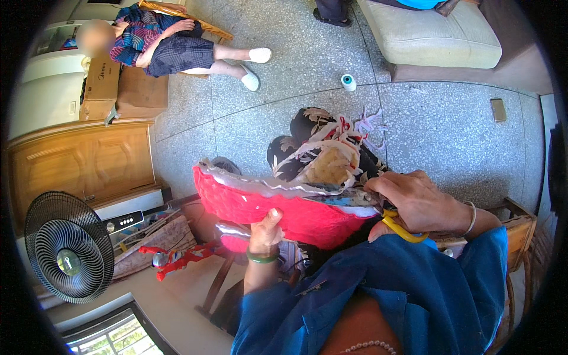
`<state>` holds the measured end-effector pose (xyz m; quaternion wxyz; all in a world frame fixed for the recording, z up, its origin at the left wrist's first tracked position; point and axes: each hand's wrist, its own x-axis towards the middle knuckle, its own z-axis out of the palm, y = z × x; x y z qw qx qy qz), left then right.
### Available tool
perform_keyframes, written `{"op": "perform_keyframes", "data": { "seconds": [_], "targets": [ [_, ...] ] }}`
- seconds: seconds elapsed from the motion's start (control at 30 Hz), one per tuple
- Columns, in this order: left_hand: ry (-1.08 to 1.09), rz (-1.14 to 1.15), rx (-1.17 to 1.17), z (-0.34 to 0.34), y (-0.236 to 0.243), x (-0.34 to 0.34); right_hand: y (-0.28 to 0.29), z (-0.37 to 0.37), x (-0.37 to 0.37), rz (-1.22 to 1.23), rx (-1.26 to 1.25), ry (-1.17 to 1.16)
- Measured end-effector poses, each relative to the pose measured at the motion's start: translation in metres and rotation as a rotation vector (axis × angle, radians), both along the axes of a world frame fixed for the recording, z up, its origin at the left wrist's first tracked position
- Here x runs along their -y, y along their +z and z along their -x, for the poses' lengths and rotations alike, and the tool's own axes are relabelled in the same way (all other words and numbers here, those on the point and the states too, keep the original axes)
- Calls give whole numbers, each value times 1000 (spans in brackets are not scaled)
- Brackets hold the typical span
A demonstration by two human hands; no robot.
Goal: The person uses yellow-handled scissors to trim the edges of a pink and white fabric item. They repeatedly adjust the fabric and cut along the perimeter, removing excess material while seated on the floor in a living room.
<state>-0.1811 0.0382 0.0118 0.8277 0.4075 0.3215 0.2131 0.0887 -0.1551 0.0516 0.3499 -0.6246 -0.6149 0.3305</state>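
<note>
A red quilted fabric piece (254, 204) with a pale padded edge stretches across in front of me. My left hand (266, 234) is closed on its lower side, thumb over the red face. In my right hand (417, 201) is a pair of scissors with yellow handles (408, 232). Their blades point left and lie along the pale edge at the fabric's right end; how far apart the blades are I cannot make out. Pale trimmed strips (343, 127) and a tan piece (331, 165) lie beyond the fabric, over my dark floral-patterned lap.
A white thread cone (348, 83) stands on the speckled floor. A person (177, 44) sits at far left near cardboard boxes (100, 89). A black fan (69, 247) and wooden cabinet (83, 157) are on the left. Far right is a cushioned seat (438, 38); wooden furniture (515, 236) stands near right.
</note>
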Motion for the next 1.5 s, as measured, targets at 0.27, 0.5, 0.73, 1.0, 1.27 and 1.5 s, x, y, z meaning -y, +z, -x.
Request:
{"op": "perform_keyframes", "data": {
  "seconds": [0.27,0.5,0.73,1.0,1.27,1.5],
  "targets": [
    [-19,-18,-13,0,2,3,-8,3,6,-15,-3,-27],
    [-60,28,-13,-7,11,7,7,3,1,18,78,-24],
    [-35,-112,-37,-13,9,13,4,5,-8,-57,49,-12],
    [-75,-37,65,-12,7,14,2,7,-7,28,50,5],
    [-62,-64,-45,-19,13,16,2,10,-5,-144,95,-61],
    [-58,-75,-126,-21,12,20,12,11,-17,-70,69,-19]
  ]
}}
